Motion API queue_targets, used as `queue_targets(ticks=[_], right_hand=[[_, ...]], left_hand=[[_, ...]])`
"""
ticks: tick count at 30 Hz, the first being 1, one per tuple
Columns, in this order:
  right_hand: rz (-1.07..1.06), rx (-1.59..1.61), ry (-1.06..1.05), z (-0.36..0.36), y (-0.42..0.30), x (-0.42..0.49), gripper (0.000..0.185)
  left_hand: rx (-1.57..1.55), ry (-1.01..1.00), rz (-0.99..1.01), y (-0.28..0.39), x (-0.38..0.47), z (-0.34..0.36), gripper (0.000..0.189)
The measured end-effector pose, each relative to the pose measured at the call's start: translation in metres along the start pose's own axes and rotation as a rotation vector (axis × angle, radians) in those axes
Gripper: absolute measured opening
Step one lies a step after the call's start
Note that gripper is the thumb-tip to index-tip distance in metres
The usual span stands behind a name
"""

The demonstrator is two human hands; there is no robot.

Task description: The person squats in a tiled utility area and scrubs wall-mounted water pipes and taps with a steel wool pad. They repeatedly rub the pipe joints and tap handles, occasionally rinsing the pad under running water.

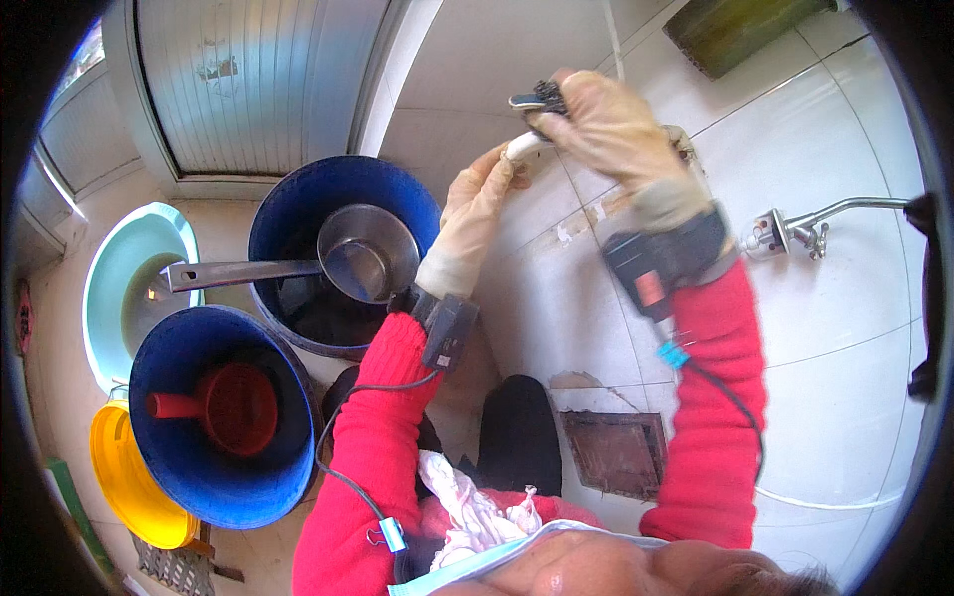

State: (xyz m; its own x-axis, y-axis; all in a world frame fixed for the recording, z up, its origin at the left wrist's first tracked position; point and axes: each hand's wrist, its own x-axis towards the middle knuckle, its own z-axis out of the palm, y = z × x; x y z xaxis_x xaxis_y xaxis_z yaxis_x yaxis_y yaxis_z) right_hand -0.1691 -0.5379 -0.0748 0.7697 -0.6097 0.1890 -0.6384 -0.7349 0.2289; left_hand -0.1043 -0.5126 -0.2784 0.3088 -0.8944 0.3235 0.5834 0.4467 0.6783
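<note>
My left hand (477,195), in a cream glove, grips a short white pipe-like piece (526,147) in front of the tiled wall. My right hand (622,138), gloved alike and slightly blurred, closes around a dark bristly tool (550,100), perhaps a brush, with a flat blue-and-pale end. That tool sits just above the white piece; I cannot tell whether they touch. Right of the right hand, a dirty pale fitting (682,141) shows partly behind the glove. Both forearms carry dark strapped devices with cables.
A large blue tub (346,167) holds a steel long-handled dipper (369,253). Another blue tub (223,492) contains a red scoop (238,410). Nearby are a pale green basin (104,298) and a yellow bucket (141,506). A metal tap (805,231) projects from the right wall.
</note>
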Motion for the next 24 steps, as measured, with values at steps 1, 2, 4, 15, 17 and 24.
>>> queue_targets(ticks=[1,2,4,15,17,24], right_hand=[[-0.014,0.047,-0.137,-0.012,0.011,0.006,0.026],[-0.05,0.116,-0.197,-0.019,0.019,0.008,0.026],[-0.121,0.134,-0.248,-0.03,0.027,0.014,0.027],[0.061,-0.068,-0.032,-0.008,-0.009,-0.002,0.033],[-0.029,0.088,-0.22,-0.03,0.009,0.006,0.034],[0.069,-0.09,-0.084,-0.012,0.005,-0.002,0.033]], left_hand=[[-0.022,-0.026,0.029,0.001,0.0,-0.001,0.048],[-0.025,-0.034,0.02,0.003,0.0,-0.002,0.047],[-0.054,-0.035,0.006,0.005,0.0,-0.002,0.046],[-0.001,-0.046,-0.025,0.008,0.001,-0.001,0.042],[-0.027,-0.081,0.021,0.009,0.0,-0.002,0.045],[-0.037,-0.06,0.04,0.005,-0.003,0.0,0.043]])
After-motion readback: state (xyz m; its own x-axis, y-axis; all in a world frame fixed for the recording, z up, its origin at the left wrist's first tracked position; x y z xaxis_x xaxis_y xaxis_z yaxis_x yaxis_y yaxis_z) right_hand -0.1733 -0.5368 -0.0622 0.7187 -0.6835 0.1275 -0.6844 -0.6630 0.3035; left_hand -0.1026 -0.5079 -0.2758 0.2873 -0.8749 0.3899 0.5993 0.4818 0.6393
